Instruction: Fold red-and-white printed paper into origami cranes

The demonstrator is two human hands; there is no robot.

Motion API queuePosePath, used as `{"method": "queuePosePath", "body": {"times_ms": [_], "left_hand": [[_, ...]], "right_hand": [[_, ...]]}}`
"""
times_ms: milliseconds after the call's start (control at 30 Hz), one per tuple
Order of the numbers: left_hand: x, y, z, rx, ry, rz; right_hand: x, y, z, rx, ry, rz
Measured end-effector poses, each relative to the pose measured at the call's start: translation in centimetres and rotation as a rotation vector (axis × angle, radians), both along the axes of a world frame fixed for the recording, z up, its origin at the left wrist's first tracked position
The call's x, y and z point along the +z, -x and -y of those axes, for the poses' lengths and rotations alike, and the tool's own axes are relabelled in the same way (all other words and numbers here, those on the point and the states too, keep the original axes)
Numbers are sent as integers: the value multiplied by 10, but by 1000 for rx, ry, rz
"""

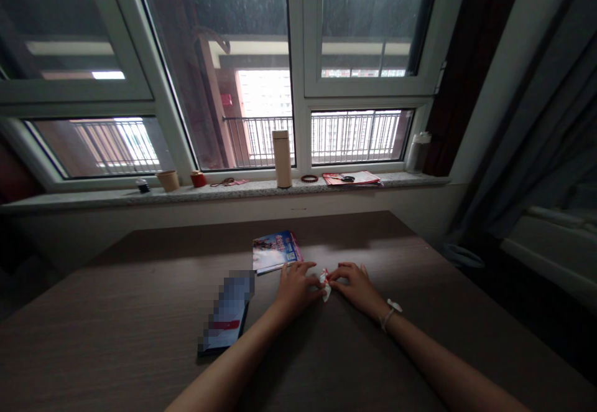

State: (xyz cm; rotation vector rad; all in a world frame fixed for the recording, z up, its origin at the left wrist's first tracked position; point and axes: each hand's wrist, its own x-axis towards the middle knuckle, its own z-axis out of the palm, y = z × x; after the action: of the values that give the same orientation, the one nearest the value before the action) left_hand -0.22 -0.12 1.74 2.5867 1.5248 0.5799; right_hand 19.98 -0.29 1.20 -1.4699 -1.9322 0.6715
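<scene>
Brown tabletop (130, 306): spread beneath both hands, which are held low over it.

Phone-like slab (228, 312): laid flat to the left of the left fingers and nearer than they are; its face is partly masked by pixels.

Bracelet (394, 305): worn on the right wrist, behind the right fingers, with a pale piece fixed to it.

Left hand (296, 287): thumb and a finger are brought together on the scrap's left edge; the index is stretched out above.

Right hand (357, 287): thumb and index are pinched at the scrap's right edge; the other fingers are curled or lifted.

White-and-red scrap (326, 289): held between the two sets of fingertips, just over or on the wood, which of the two cannot be told; paper, film or cloth cannot be told apart.

Scrap's feel: judged very light, thin and limp, easily creased, and likely to be torn if pulled hard from both sides.

Scrap's best hold: opposite edges, to be taken lightly between thumb and index pads, with the crumpled middle left unpressed.

Booklet (273, 250): laid just beyond the left fingers; whether it is touched by them cannot be told.

Stone sill (219, 192): set well beyond all the fingers, with a tall beige flask (282, 160) stood upright on it.
</scene>
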Motion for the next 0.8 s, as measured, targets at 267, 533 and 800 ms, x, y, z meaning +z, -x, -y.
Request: {"method": "queuePosePath", "body": {"times_ms": [267,533,800], "left_hand": [[-4,2,-3,29,47,78],[-7,2,-5,48,86,82],[-5,0,-3,19,96,77]], "right_hand": [[2,-6,1,90,-170,122],[9,-12,1,315,-445,264],[6,-10,-1,303,-515,333]]}}
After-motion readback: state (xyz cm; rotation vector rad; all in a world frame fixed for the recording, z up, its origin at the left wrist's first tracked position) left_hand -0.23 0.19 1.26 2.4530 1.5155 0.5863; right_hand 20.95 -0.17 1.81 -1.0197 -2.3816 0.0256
